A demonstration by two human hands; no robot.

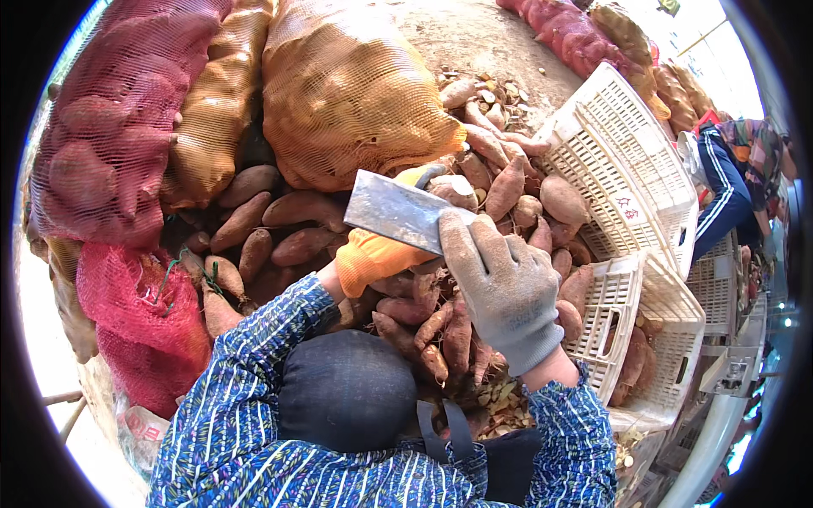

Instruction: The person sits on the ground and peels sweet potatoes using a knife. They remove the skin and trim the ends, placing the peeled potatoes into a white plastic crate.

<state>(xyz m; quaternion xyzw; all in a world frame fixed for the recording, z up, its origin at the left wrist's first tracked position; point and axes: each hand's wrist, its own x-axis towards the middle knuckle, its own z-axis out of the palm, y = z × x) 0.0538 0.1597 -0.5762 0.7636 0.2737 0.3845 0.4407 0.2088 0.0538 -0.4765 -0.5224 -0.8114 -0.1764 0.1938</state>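
Note:
My right hand point(508, 279), in a grey, dirt-covered work glove, grips a broad metal blade point(403, 209); its handle is hidden. The blade slants across my left hand point(375, 257), which wears an orange glove. Beyond the blade, a sweet potato point(452, 190) with a pale cut end rests against the fingers of my left hand, which holds it. The blade hides part of that hand. Around and below both hands lies a heap of loose sweet potatoes point(457, 333). Cut pieces point(505, 406) lie near my lap.
Full mesh sacks, red point(120, 120) and orange point(356, 95), stand ahead and left. A crumpled red mesh bag point(143, 324) lies left. White plastic crates point(625, 171) stand right, one holding sweet potatoes point(635, 365). Another person point(730, 178) is bent over at far right, near a metal frame point(730, 381).

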